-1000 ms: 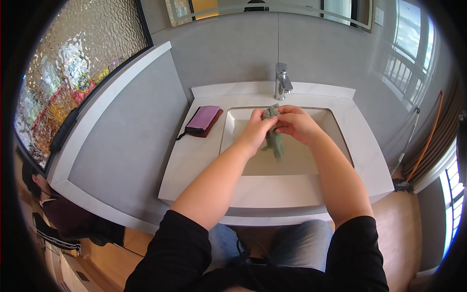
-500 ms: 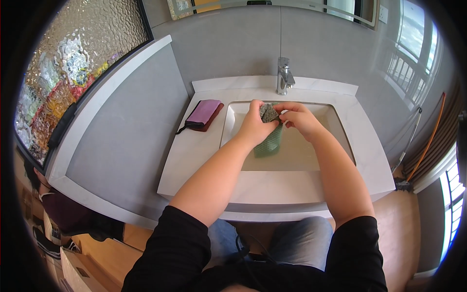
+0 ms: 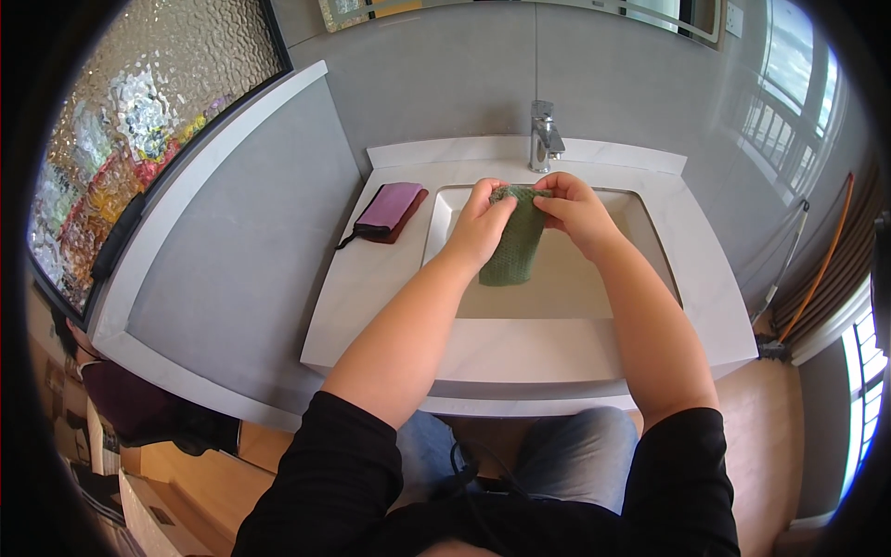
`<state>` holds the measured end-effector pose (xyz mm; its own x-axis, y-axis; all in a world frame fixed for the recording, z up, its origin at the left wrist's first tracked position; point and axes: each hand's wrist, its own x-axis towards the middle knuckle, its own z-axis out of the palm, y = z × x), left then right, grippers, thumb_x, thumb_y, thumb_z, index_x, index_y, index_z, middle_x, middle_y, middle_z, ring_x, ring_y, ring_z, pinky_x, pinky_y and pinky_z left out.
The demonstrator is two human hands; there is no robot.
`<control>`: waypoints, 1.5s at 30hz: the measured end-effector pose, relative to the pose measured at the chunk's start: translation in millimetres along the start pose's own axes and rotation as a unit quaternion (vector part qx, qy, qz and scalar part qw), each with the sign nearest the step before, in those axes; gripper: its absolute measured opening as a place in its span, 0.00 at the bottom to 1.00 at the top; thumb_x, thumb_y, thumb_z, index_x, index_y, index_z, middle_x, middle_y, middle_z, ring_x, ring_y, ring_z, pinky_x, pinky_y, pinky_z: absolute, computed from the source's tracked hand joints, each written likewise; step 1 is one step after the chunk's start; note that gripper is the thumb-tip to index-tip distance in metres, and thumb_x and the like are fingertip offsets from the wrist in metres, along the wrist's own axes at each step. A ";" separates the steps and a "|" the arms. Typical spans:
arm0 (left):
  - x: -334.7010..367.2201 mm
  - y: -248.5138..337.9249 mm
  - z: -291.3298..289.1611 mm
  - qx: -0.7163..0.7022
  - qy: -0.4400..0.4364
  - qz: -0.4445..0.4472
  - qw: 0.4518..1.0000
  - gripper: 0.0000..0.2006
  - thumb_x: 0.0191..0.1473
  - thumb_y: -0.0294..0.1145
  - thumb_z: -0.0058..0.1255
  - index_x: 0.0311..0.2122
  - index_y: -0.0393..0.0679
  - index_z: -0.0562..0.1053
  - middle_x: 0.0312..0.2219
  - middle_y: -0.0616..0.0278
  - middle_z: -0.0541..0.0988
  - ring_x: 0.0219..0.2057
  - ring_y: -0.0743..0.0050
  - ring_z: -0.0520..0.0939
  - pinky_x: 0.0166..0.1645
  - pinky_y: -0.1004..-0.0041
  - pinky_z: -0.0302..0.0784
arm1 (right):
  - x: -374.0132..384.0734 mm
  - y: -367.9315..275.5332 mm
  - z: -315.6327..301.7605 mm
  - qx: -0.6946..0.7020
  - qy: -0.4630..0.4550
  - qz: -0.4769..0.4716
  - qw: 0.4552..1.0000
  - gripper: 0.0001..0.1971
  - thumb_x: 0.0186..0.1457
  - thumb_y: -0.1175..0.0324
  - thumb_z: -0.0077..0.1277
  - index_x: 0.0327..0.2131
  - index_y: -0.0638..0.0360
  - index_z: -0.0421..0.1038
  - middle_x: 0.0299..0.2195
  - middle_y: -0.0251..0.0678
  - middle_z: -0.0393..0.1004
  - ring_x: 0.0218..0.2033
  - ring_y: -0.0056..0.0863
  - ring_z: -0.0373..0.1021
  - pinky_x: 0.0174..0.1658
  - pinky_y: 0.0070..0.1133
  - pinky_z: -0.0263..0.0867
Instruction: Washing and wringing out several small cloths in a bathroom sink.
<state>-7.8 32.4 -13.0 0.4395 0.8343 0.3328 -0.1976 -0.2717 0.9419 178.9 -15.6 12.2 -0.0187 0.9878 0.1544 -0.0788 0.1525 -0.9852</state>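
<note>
- A green cloth (image 3: pixel 512 249) is held by its upper edge over the sink (image 3: pixel 580 295), hung between both hands.
- Its left corner is pinched by the nearly closed left hand (image 3: pixel 481 221), its right corner by the thumb and curled fingers of the right hand (image 3: pixel 577 212).
- A corner could be dropped, should either pinch be loosened by damp fabric.
- Cloudy water is seemingly held in the basin.

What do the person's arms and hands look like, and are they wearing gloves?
No gloves: the left hand and right hand are bare. The left sleeve and right sleeve are plain black, ending near the elbows. No watch, bracelet or cable shows on either forearm.
</note>
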 end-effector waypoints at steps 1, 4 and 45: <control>0.3 1.2 2.0 -0.031 -0.013 -0.002 0.999 0.15 0.60 0.31 0.53 0.49 0.40 0.66 0.41 0.60 0.75 0.44 0.76 0.75 0.48 0.72 0.73 | -0.5 -1.0 1.4 0.000 0.000 0.001 1.000 0.10 0.60 0.72 0.51 0.46 0.59 0.70 0.38 0.30 0.74 0.39 0.21 0.71 0.45 0.23 0.69; -6.5 7.0 11.1 0.094 -0.008 0.027 0.995 0.18 0.56 0.27 0.57 0.49 0.39 0.66 0.41 0.60 0.76 0.43 0.75 0.77 0.49 0.72 0.74 | -2.4 -2.6 3.6 -0.009 0.033 0.004 0.999 0.09 0.61 0.73 0.50 0.45 0.61 0.70 0.37 0.31 0.75 0.38 0.21 0.71 0.43 0.22 0.69; 5.2 -6.8 -11.4 -0.068 0.051 -0.032 0.996 0.34 0.51 0.18 0.50 0.63 0.47 0.56 0.50 0.55 0.70 0.49 0.63 0.74 0.50 0.61 0.72 | -1.4 7.7 2.5 0.053 0.063 0.202 0.976 0.33 0.57 0.67 0.56 0.63 0.55 0.52 0.47 0.43 0.72 0.46 0.38 0.73 0.50 0.36 0.68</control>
<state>-14.2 44.0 -18.2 0.3656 0.8939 0.2593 -0.2909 -0.1548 0.9441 175.9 -16.0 4.6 0.0529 0.9636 -0.2619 -0.1934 -0.2475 -0.9494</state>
